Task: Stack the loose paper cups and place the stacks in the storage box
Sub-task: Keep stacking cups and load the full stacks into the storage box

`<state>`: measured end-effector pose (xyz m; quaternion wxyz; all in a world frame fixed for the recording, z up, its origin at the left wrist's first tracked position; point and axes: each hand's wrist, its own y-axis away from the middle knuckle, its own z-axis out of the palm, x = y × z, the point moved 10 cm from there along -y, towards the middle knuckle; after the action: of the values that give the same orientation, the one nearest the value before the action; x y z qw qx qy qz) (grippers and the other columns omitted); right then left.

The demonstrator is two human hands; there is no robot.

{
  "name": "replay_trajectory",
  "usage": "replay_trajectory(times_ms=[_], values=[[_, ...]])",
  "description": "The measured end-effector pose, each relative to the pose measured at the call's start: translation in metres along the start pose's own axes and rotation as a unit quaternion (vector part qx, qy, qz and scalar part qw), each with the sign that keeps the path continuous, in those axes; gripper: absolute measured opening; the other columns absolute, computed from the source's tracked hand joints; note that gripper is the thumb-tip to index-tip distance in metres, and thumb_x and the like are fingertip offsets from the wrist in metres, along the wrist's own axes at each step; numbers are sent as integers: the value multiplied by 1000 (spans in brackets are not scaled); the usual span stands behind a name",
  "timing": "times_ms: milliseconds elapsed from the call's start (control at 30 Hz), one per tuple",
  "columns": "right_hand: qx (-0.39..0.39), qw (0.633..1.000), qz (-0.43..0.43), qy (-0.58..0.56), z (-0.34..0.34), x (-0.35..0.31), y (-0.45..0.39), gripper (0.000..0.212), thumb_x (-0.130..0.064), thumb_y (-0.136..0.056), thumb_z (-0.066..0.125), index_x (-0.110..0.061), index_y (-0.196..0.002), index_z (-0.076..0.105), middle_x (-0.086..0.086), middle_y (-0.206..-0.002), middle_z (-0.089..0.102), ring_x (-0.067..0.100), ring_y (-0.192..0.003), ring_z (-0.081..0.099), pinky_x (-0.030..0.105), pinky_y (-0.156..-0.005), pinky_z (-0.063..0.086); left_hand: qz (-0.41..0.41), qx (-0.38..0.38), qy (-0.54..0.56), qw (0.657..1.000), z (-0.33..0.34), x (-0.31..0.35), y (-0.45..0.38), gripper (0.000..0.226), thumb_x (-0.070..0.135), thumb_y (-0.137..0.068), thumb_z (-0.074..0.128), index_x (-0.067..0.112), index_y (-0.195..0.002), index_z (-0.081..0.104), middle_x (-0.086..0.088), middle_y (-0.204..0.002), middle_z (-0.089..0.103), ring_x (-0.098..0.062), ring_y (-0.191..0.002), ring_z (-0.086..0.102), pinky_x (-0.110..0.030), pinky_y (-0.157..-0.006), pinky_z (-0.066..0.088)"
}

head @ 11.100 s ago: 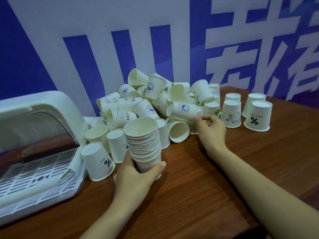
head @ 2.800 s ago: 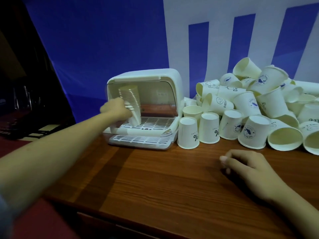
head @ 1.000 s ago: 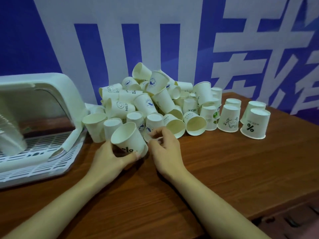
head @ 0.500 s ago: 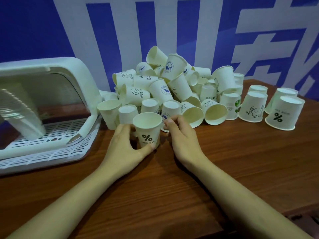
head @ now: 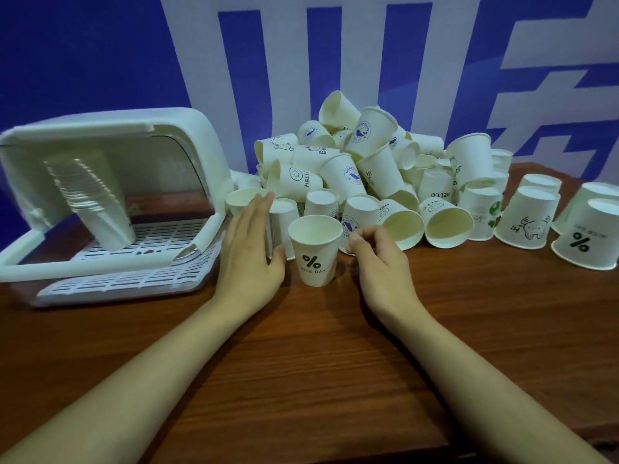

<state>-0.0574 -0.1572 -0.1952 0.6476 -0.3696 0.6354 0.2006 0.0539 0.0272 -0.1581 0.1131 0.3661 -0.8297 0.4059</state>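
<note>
Fingers of the left hand (head: 249, 254) lie straight and released, those of the right hand (head: 380, 262) loosely curled, grasping nothing, either side of an upright white paper cup (head: 315, 249) printed "% NICE DAY" on the wooden tabletop (head: 335, 363). Behind it sprawls the pile of loose cups (head: 375, 169); at left, a stack of cups (head: 92, 199) leans inside the open storage box (head: 110, 135).

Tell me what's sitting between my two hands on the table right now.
In the head view, one upright paper cup printed with a percent sign stands between your left hand and right hand, mouth up; neither hand grips it.
</note>
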Motion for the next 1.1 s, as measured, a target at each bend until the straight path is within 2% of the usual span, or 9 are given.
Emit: replay_trajectory(times_ms=[100,200,333,533,633,767,900,1000,1100], values=[[-2,1000,6,-5,0,3,0,11,-29,-101,58,-21,-96,63,0,-76,66,14,-62,57,42,-67,52,-37,10,1,999,-2,-11,1,82,10,-86,75,19,-157,35,-3,-160,39,-25,-149,33,-47,-124,29],[7,1000,-3,19,-3,1,2,4,-22,-99,61,-20,-101,63,0,-78,66,13,-64,58,33,-67,48,-79,66,52,993,-15,-15,9,57,15,-77,74,19,-128,48,1,-126,49,-22,-118,52,-44,-101,49],[101,981,-84,139,-29,-17,-9,24,-8,-93,58,-13,-117,58,0,-114,59,17,-97,60,33,-87,50,-29,64,87,994,-19,2,16,49,46,-71,63,22,-111,47,3,-103,52,-6,-86,50,-19,-71,40],[107,918,-106,367,-32,-28,-40,75,-45,-86,67,-7,-146,44,14,-139,42,34,-131,37,41,-110,33,31,12,91,995,-5,11,16,57,54,-71,66,29,-118,47,18,-105,49,1,-96,54,-20,-72,43],[107,872,-135,458,-24,-33,-45,74,-65,-80,60,-14,-132,59,13,-152,35,36,-135,29,47,-111,27,54,2,85,995,-3,17,16,50,53,-73,63,28,-115,50,12,-106,51,1,-97,54,-20,-72,41],[94,886,-125,437,-25,-26,-50,63,-67,-74,69,-18,-115,67,9,-164,24,32,-147,13,53,-114,19,65,-5,82,995,-2,19,16,48,52,-74,63,26,-114,52,11,-107,53,-2,-96,55,-22,-72,43],[131,949,-138,251,-39,-40,-39,64,-54,-71,76,-19,-118,49,7,-143,48,30,-142,35,53,-116,30,38,5,98,994,-4,11,15,58,56,-73,62,30,-122,45,13,-111,51,-1,-102,54,-33,-80,49],[142,979,-117,91,-50,-48,-31,59,-43,-76,84,-30,-113,40,-6,-101,67,9,-92,68,45,-85,58,42,-7,125,991,-3,10,16,64,58,-72,64,34,-127,41,17,-114,50,-2,-105,54,-30,-80,48],[127,974,-155,102,-47,-63,-28,52,-46,-79,85,-37,-116,49,-17,-96,68,-3,-88,67,24,-77,56,54,-30,102,993,3,16,16,71,66,-72,66,34,-130,40,18,-114,51,2,-107,53,-17,-82,45]])
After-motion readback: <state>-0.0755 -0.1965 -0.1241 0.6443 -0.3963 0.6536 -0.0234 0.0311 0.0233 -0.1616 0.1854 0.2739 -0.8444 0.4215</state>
